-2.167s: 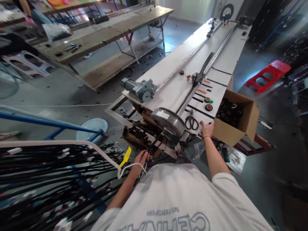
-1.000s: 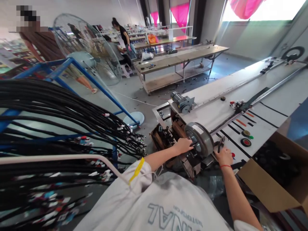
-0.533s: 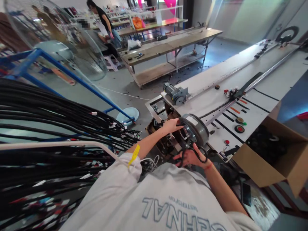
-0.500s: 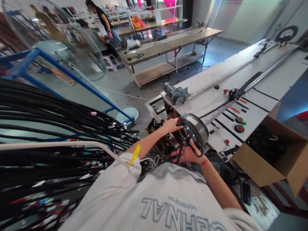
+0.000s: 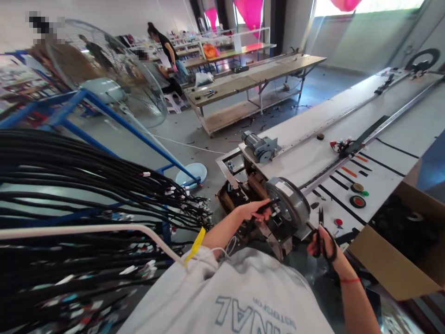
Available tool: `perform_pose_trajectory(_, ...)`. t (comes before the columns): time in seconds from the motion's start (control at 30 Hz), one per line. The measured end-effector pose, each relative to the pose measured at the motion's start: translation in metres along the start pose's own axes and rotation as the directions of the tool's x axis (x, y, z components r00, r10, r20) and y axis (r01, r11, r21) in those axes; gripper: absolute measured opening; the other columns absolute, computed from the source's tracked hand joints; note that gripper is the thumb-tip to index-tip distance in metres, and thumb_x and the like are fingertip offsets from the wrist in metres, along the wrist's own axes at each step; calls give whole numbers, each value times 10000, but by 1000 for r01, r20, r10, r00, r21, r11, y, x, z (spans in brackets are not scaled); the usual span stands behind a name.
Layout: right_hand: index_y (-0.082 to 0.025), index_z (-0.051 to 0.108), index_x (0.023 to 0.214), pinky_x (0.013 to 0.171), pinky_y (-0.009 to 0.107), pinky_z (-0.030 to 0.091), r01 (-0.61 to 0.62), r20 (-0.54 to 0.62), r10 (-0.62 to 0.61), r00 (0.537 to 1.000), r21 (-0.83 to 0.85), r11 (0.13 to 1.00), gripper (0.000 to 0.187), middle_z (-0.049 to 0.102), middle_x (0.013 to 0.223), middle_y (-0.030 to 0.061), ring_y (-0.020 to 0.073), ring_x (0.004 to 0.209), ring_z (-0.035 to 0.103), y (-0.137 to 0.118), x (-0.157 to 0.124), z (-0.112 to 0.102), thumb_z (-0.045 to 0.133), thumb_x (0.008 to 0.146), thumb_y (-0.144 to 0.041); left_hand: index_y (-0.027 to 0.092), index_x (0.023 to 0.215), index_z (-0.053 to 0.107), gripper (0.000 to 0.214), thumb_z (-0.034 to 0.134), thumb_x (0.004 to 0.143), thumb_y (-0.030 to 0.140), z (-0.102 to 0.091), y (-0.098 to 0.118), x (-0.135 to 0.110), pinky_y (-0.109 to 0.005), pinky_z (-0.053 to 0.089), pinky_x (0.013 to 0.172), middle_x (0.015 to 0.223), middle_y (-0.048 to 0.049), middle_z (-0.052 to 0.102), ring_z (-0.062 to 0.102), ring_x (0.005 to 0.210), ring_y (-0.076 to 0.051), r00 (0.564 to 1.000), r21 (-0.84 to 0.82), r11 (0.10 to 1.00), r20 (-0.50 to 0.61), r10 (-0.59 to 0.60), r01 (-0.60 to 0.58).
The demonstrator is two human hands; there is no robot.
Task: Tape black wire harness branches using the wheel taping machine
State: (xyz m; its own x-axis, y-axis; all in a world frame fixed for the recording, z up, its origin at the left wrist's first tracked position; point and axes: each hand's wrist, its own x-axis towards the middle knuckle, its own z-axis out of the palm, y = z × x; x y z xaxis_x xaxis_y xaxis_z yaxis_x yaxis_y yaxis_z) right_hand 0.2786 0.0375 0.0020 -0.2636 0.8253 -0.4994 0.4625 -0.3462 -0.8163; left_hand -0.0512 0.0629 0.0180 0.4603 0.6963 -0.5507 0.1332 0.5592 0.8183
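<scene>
Near the left side of a grey round drum [image 5: 301, 197], my left hand [image 5: 257, 211] is closed on a black cable [image 5: 268, 206]; only a short dark length shows by the fingers. To the right of the drum, my right hand [image 5: 325, 245] grips black-handled scissors [image 5: 320, 216], with their blades pointing up and away from me. The drum stands at the near end of a long white workbench [image 5: 299, 139]. Below it is a metal bracket [image 5: 278, 239], close to my left hand.
A grey motor [image 5: 259, 146] sits on the bench corner. Tape rolls [image 5: 357, 201] and black strips lie along its right side. A cardboard box [image 5: 389, 260] stands at right. Bundled black cables [image 5: 86, 162] hang at left beside a blue frame [image 5: 135, 130] and a fan [image 5: 104, 90].
My right hand has moved right, away from the drum, and the scissors now show clearly. My left hand has come off the drum's upper edge, slightly lower. The view has shifted.
</scene>
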Motion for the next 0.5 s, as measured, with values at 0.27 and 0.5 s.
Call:
perform_pose_trajectory(0.27,-111,672,1010,906,461,469,-168,-465,-165,870,-593,788,520,659,986,201,338,1041,600,7,78,-29,423,801,-517,149,1161,635,455,757,761,328,21,-15,6,-212,465,660,1050,-108,701,665,821,-144,976,-569,797,-49,214,-204)
perform_pose_trajectory(0.5,-7,522,1313,1035,526,360,-366,-702,-170,691,-544,755,676,381,1453,253,407,1305,387,-7,140,-140,378,851,-478,99,870,703,247,609,871,328,37,18,28,-208,374,531,447,53,468,445,433,-82,981,136,975,103,162,-175)
